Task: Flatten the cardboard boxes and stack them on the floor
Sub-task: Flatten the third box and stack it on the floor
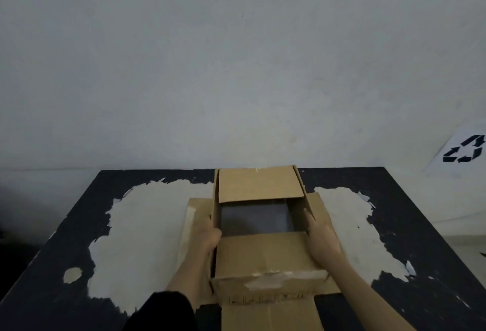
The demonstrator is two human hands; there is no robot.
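Note:
A brown cardboard box stands on the black table, its flaps spread and its middle showing through to the dark tabletop. My left hand grips the box's left wall, fingers curled over the edge. My right hand lies flat against the right wall, fingers stretched forward. The far flap leans inward, the side flaps lie out flat, and the near flap hangs over the table's front edge. Torn white tape marks the near wall.
Large pale patches of peeled surface cover the table on both sides of the box. A grey wall rises just behind the table. A white sheet with a black recycling symbol lies on the floor at the right.

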